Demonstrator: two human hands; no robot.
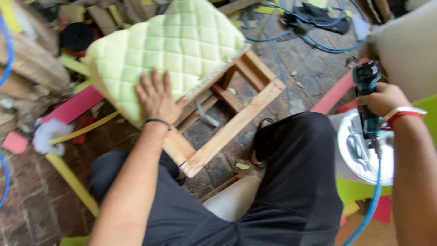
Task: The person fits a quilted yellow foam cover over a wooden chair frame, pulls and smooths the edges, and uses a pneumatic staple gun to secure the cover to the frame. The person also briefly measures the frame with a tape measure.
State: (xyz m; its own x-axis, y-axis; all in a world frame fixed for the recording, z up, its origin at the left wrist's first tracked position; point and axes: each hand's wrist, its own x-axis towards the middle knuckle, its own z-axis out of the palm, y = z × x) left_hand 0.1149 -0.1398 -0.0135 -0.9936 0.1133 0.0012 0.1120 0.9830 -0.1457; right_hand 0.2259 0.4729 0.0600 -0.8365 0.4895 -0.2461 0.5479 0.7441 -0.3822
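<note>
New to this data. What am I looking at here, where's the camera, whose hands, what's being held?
There is no machine: a person works with bare hands, and the single picture comes from a camera on their head, looking down at their lap and the brick floor. The left hand lies flat on a pale green quilted foam cushion, which sits on a bare wooden stool frame tipped on its side. The right hand grips a teal air tool fed by a blue hose, above a shiny metal lid. Foam strips and offcuts litter the floor.
</note>
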